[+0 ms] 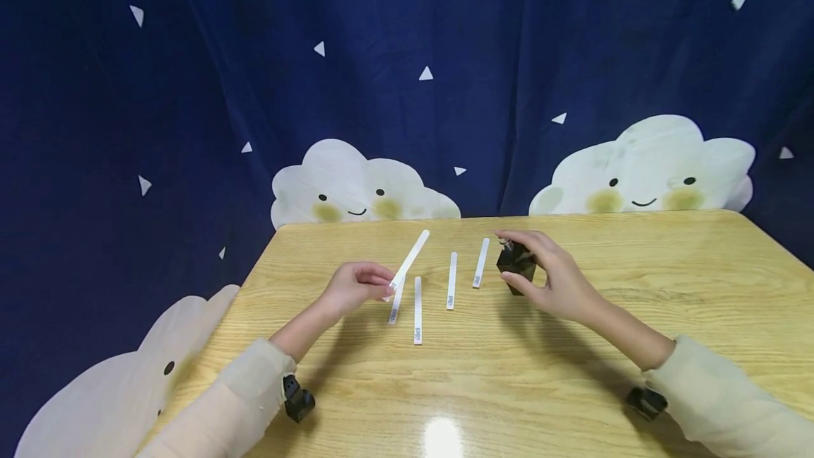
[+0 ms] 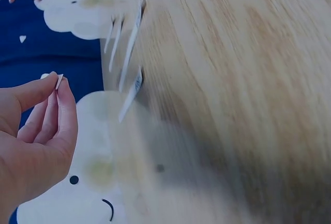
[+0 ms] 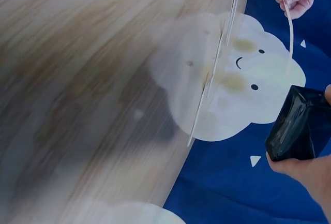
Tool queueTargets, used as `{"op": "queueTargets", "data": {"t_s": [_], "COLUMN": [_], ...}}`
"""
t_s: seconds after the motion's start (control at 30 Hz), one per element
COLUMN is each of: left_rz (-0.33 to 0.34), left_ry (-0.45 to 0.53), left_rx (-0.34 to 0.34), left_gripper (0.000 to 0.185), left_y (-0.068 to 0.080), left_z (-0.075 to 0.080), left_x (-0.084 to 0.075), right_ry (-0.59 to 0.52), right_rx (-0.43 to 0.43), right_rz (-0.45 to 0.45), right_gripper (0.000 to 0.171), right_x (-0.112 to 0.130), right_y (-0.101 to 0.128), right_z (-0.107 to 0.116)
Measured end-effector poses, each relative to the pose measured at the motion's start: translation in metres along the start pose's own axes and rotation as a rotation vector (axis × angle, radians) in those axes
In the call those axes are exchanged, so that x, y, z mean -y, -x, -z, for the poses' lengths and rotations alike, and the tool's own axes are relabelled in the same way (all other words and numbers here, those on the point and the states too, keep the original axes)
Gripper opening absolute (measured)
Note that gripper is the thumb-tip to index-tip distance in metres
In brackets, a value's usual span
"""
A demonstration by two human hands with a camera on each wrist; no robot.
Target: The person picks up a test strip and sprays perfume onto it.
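Observation:
My left hand (image 1: 356, 288) pinches one end of a white paper strip (image 1: 410, 256) that slants up and away above the wooden table (image 1: 572, 373); the left wrist view shows the strip's end (image 2: 59, 81) between thumb and forefinger. My right hand (image 1: 547, 276) grips a small black bottle (image 1: 516, 263) standing on the table, seen as a glossy dark block (image 3: 295, 125) in the right wrist view. Three more white strips lie between the hands: one (image 1: 417, 309) near the left hand, one (image 1: 451, 280) in the middle, one (image 1: 481, 262) beside the bottle.
A fourth flat strip (image 1: 396, 306) lies partly under the held one. A dark blue curtain (image 1: 407, 55) with white cloud faces (image 1: 642, 168) hangs behind the table. Black wrist cameras (image 1: 297, 398) sit on both sleeves.

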State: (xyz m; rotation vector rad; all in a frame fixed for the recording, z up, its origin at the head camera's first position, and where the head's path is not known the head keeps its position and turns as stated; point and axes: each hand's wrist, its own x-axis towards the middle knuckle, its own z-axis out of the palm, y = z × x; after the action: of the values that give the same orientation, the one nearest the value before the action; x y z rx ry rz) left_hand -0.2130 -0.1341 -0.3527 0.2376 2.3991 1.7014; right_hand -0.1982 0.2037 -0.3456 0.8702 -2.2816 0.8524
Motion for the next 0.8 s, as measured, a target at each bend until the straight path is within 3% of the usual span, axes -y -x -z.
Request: {"op": "queueTargets", "data": {"t_s": [0.2,0.5,0.8], "left_rz": [0.09,0.166,0.225], "left_ry": [0.072,0.069,-0.022], "left_rx": [-0.055,-0.125,-0.185], "left_gripper": [0.029,0.032,0.027], "left_y": [-0.003,-0.006,-0.006], "left_z": [0.007,0.019,0.028], "left_x": [0.01,0.023,0.032], "right_ry": [-0.036,-0.065,-0.05], "right_rx": [0.015,-0.001,-0.025], "right_rz": [-0.062,-0.133,-0.186], "right_gripper": [0.06,0.058,0.059], "right_x": [-0.006,-0.019,-0.029], "right_y": [0.005,0.008,0.009], "right_z": [0.004,0.012,0.024]}}
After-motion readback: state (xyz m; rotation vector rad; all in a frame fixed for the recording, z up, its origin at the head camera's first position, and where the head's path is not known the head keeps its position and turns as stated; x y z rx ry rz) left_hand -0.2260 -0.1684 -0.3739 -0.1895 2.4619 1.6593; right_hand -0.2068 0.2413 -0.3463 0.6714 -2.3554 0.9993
